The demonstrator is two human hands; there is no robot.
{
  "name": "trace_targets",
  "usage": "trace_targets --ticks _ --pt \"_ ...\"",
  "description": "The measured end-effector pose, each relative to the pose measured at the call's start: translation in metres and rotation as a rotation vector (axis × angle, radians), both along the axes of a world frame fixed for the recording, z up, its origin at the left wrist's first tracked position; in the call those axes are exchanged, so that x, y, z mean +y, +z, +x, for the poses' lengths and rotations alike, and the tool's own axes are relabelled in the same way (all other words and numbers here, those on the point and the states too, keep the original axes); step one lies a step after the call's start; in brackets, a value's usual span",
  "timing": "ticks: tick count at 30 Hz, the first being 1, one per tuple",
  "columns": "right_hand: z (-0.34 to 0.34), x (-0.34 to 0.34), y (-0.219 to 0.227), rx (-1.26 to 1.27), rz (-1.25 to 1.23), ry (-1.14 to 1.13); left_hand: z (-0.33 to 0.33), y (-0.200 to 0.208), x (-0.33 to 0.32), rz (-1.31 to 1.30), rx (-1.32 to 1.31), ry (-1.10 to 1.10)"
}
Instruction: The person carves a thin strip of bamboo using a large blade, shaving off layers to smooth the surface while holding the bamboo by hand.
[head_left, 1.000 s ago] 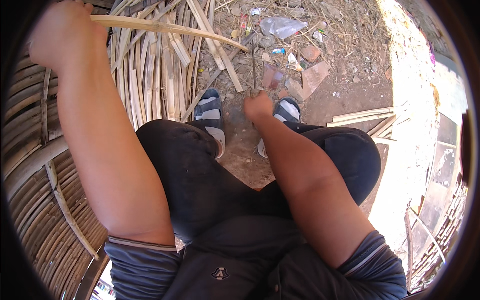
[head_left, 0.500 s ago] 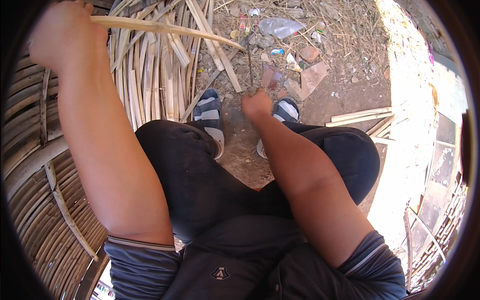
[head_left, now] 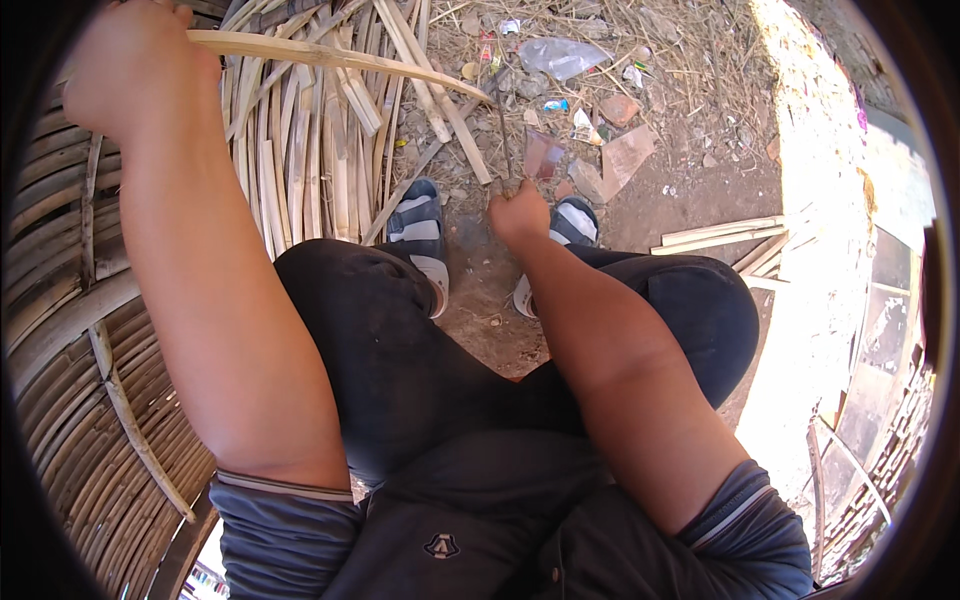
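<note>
My left hand (head_left: 135,70) is raised at the upper left and closed around one end of a long pale bamboo strip (head_left: 340,58). The strip runs rightward over a pile of split bamboo slats (head_left: 300,150). My right hand (head_left: 518,212) is stretched forward between my two sandalled feet and closed on a thin dark blade or stick (head_left: 503,140) that points up toward the strip's far end. Whether it touches the strip I cannot tell. I am sitting, with dark trousers over both knees.
A woven bamboo wall or basket (head_left: 70,330) curves along the left. Litter, a clear plastic bag (head_left: 560,55) and brick pieces (head_left: 625,160) lie on the dirt ahead. More bamboo strips (head_left: 715,235) lie at the right, beside a sunlit patch.
Almost nothing has moved. Both hands keep their grips; the right hand has shifted very slightly.
</note>
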State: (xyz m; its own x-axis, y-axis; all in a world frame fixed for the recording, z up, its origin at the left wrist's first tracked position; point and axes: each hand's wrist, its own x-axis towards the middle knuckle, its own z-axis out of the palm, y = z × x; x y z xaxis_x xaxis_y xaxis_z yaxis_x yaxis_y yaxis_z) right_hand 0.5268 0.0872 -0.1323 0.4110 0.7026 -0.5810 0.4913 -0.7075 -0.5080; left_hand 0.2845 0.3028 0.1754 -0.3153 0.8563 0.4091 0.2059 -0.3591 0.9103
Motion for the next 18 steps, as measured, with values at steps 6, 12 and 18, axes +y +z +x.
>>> trace_targets --ticks 6,12,18 --pt "0.001 0.017 0.031 0.052 0.127 -0.034 -0.007 0.008 0.009 0.059 -0.118 -0.054" --pt "0.001 0.006 -0.010 0.037 -0.032 -0.026 0.003 0.006 -0.001 0.035 -0.062 -0.022" --pt "0.005 0.001 -0.004 0.115 0.076 -0.083 0.000 0.015 -0.010 0.078 -0.114 -0.067"
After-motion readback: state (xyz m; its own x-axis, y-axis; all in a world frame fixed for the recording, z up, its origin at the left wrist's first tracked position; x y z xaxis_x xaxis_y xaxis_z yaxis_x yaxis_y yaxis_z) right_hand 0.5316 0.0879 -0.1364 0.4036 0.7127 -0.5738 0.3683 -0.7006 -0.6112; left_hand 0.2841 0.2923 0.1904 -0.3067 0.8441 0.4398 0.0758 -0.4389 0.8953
